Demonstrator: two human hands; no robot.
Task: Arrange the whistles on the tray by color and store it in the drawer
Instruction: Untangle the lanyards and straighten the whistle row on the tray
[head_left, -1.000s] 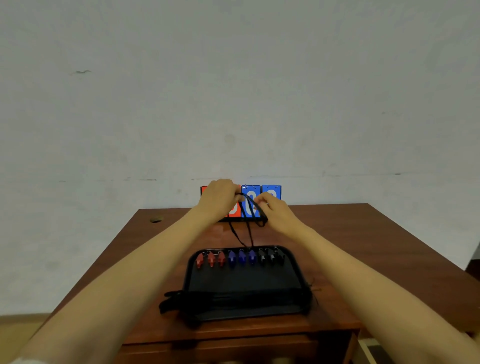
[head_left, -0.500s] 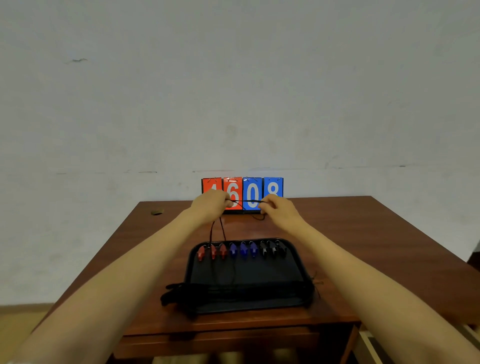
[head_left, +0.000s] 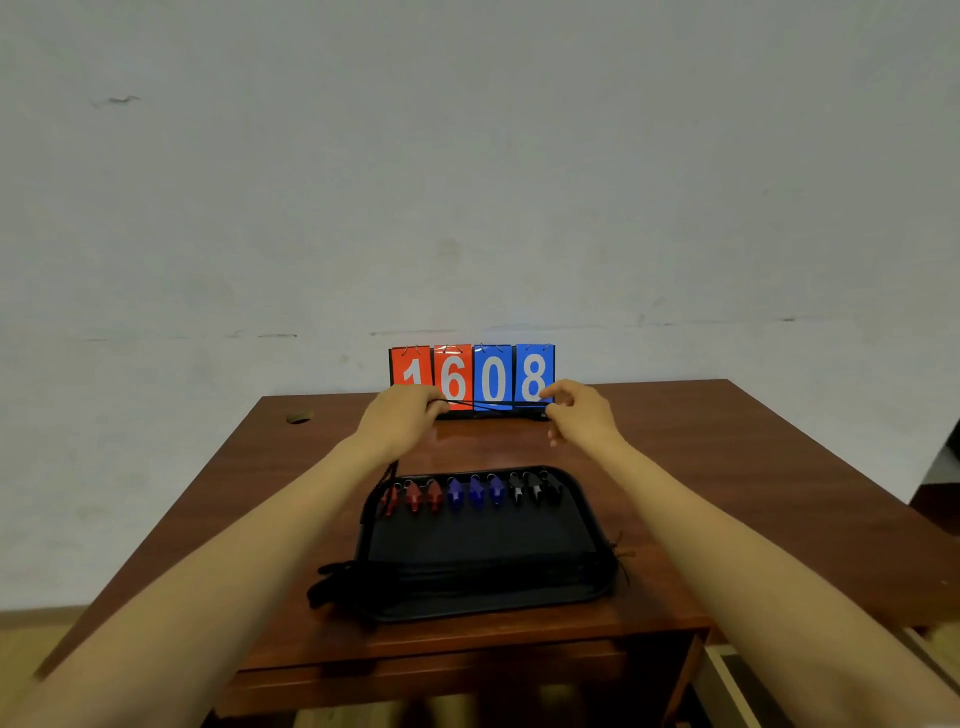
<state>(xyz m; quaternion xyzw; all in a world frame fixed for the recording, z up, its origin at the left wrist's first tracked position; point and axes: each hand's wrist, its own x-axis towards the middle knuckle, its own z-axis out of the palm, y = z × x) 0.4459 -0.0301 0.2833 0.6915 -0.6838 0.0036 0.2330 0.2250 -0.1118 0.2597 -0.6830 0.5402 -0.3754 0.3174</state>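
The left hand grips a black cord. The right hand pinches the other end. The cord runs tight between them, just in front of the number board. From the left hand it drops to the red whistles. Blue whistles and black whistles line up beside them along the far edge of the tray. The tray sits by the near edge of the table, with bare wood on both sides.

A flip scoreboard with ring-bound cards stands at the far edge of the table. Its four cards carry white digits: 1 and 6 on the two red left cards, 0 and 8 on the two blue right cards.
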